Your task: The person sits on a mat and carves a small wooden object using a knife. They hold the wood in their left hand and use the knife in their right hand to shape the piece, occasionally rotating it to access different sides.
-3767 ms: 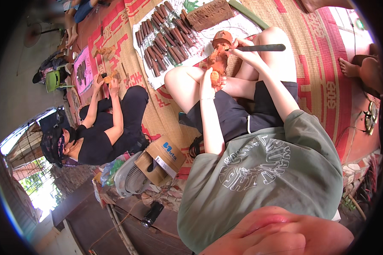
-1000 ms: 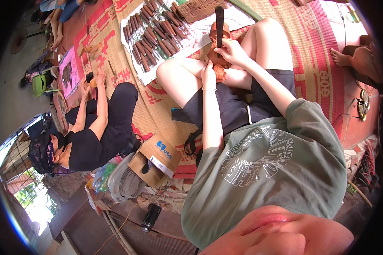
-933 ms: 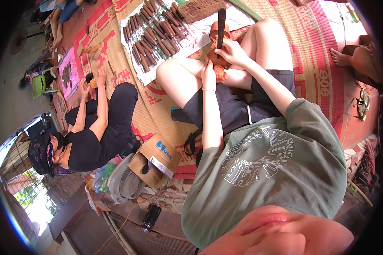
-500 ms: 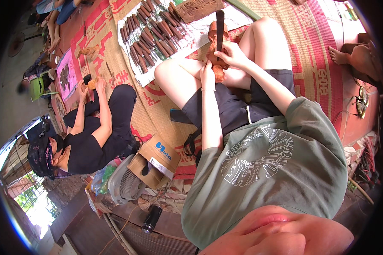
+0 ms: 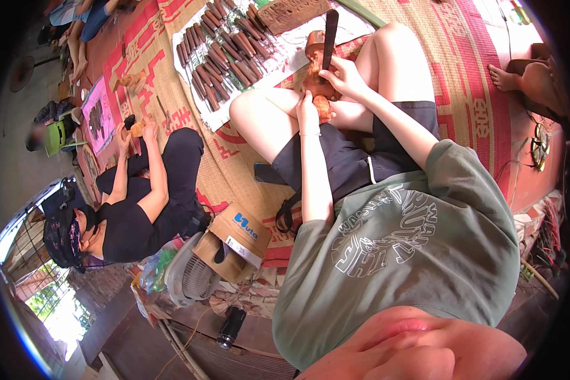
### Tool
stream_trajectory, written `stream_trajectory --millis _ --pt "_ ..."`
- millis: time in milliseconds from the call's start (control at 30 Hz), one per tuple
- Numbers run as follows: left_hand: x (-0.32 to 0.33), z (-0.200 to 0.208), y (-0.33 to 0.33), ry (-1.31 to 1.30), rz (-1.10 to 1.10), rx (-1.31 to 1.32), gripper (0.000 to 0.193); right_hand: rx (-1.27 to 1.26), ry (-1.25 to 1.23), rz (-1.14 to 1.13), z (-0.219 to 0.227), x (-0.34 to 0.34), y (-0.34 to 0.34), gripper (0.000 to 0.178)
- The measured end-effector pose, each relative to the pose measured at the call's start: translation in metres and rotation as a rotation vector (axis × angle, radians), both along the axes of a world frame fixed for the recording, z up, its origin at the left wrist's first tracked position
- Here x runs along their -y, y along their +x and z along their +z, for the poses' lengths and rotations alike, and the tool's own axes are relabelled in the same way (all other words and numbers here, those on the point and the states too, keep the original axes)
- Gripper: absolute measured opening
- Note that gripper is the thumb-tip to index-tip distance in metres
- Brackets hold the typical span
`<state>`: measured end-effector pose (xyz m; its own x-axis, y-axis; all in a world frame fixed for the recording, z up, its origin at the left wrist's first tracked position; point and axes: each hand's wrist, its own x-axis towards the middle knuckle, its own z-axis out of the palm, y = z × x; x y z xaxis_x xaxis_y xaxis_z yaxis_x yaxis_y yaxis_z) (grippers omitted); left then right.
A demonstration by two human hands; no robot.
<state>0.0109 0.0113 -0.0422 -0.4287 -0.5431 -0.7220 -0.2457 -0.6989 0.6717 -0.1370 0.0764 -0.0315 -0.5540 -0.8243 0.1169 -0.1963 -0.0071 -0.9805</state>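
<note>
A carved reddish-brown wooden figure (image 5: pixel 314 66) rests at my crossed legs, its orange-brown rounded end (image 5: pixel 323 109) near my lap. My left hand (image 5: pixel 307 111) is closed on the figure's lower part, and some of its fingers are hidden. Between the fingers of my right hand (image 5: pixel 343 78) is a long, flat, dark strip-like tool (image 5: pixel 330 38), possibly a file. It stands nearly upright against the figure, its top leaning slightly right. The exact contact between tool and wood is hard to see.
Several wooden-handled tools (image 5: pixel 225 60) lie on a white cloth (image 5: pixel 269 81) beyond my left knee, beside a rough wooden block (image 5: pixel 294 14). A co-worker (image 5: pixel 133 218) sits at left, hands on a small carving. Behind are a cardboard box (image 5: pixel 240 229) and a grey fan (image 5: pixel 193 275).
The dark tool has shifted slightly up along the figure, and its top leans a little further right. My left hand keeps its grip in about the same place.
</note>
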Motion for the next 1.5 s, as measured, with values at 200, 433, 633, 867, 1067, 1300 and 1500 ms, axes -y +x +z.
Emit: stream_trajectory --millis 200,433,633,867,1067,1300,1500 --pt "0.003 0.001 -0.001 0.016 -0.003 -0.012 0.050 0.089 0.019 0.055 -0.001 -0.004 -0.003 0.021" --pt "0.006 0.001 -0.001 0.030 -0.005 -0.021 0.050 -0.002 -0.060 -0.024 -0.006 0.004 0.002 0.017" --pt "0.005 0.002 0.000 0.047 -0.005 -0.030 0.051 -0.038 -0.078 0.121 -0.008 -0.002 -0.005 0.019" --pt "0.010 0.006 -0.001 0.061 -0.001 -0.040 0.052 0.131 -0.078 0.019 -0.009 0.003 -0.002 0.018" --pt "0.010 0.006 -0.003 0.076 -0.007 -0.051 0.052 0.088 -0.085 0.021 -0.010 0.007 0.000 0.018" --pt "0.005 0.002 -0.003 0.097 -0.004 -0.053 0.053 0.201 -0.076 0.137 -0.014 0.005 0.001 0.017" --pt "0.007 0.004 -0.004 0.107 -0.003 -0.059 0.053 0.204 -0.072 -0.003 -0.012 0.014 0.004 0.014"
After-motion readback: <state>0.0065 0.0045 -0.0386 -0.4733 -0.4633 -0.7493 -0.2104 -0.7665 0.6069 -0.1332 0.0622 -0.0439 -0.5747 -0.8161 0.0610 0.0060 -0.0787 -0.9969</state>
